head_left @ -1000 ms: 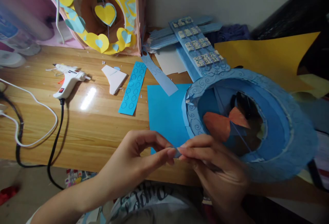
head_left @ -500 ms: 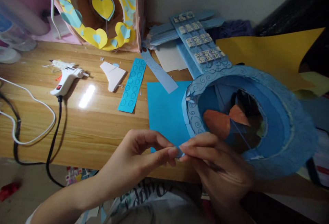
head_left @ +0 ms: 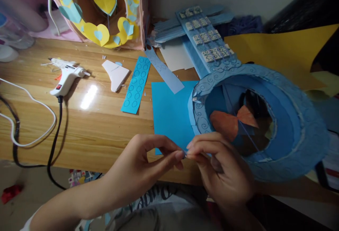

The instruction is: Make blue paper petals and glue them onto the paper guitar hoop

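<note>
My left hand (head_left: 143, 167) and my right hand (head_left: 222, 171) meet fingertip to fingertip at the wooden desk's (head_left: 92, 125) front edge. Both pinch a tiny blue paper piece (head_left: 184, 153), mostly hidden by the fingers. Just behind the right hand stands a large blue paper ring (head_left: 265, 125) with swirl patterns; an orange paper bow (head_left: 230, 121) hangs inside its opening. A bright blue paper sheet (head_left: 169, 114) lies flat under the ring's left side.
A white glue gun (head_left: 66, 77) lies at left with black and white cords (head_left: 34, 132) looping off the desk. A blue strip with ovals (head_left: 136, 84), a white scrap (head_left: 116, 75), a yellow heart wreath (head_left: 106, 8), blue tiled strips (head_left: 203, 40) and yellow paper (head_left: 278, 58) lie behind.
The view has tilted slightly, so desk items sit a little higher in frame. My fingertips have closed tighter over the blue piece, hiding more of it.
</note>
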The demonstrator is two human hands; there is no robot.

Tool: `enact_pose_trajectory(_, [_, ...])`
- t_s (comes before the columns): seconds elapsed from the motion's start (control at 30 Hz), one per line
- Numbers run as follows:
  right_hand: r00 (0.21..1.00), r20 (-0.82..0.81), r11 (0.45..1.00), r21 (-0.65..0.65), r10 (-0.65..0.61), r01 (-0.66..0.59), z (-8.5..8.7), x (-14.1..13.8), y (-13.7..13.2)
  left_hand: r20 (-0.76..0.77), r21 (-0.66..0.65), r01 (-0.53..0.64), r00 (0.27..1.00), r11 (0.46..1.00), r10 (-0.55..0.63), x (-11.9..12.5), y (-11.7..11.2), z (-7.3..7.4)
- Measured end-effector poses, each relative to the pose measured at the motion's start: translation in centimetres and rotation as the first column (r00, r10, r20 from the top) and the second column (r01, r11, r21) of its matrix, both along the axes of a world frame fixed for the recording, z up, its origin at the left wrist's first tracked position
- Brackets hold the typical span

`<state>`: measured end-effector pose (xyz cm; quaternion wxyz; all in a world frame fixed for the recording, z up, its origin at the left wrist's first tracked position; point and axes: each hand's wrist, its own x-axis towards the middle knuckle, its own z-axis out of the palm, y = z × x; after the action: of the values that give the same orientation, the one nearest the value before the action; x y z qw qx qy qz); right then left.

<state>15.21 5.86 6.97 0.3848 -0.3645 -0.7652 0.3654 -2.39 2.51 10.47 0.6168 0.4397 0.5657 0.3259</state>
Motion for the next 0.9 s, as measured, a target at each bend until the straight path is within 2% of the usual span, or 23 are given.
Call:
enact_pose_trajectory(0.17, [0.998, 0.042, 0.999, 0.019, 0.041, -0.042, 0.4, 0.4, 0.2, -0.027, 0.011, -0.009, 1.000, 1.000, 0.009, 0.1, -0.1, -0.1])
enact_pose_trajectory(0.37, [0.989, 0.145, 0.996, 0.078, 0.030, -0.042, 1.0, 0.5, -0.1, -0.081, 0.080, 0.025, 0.997, 0.996, -0.018, 0.2, -0.1, -0.1])
enact_pose_trajectory(0.5, [0.987, 0.157, 0.989, 0.133, 0.041, -0.062, 0.7, 0.3, -0.1, -0.111, 0.122, 0.063, 0.993, 0.991, -0.049, 0.2, 0.1, 0.0])
enact_pose_trajectory(0.73, [0.985, 0.158, 0.988, 0.126, 0.073, -0.094, 1.0, 0.5, -0.4, -0.198, 0.136, 0.140, 0.974, 0.981, -0.112, -0.1, -0.9, 0.3])
enact_pose_trajectory(0.8, [0.994, 0.103, 0.991, 0.128, 0.026, -0.039, 1.0, 1.6, -0.7, -0.242, 0.168, 0.175, 0.961, 0.970, -0.132, -0.3, -0.6, 0.6])
enact_pose_trajectory(0.87, [0.988, 0.028, 0.980, 0.137, -0.152, 0.147, 0.6, 3.7, -0.9, -0.302, 0.216, 0.179, 0.947, 0.960, -0.108, -0.5, 0.9, 0.8])
enact_pose_trajectory(0.9, [0.965, -0.007, 0.952, 0.164, -0.261, 0.258, 0.3, 5.0, -1.0, -0.335, 0.244, 0.163, 0.939, 0.956, -0.075, -0.6, 2.3, 0.6])
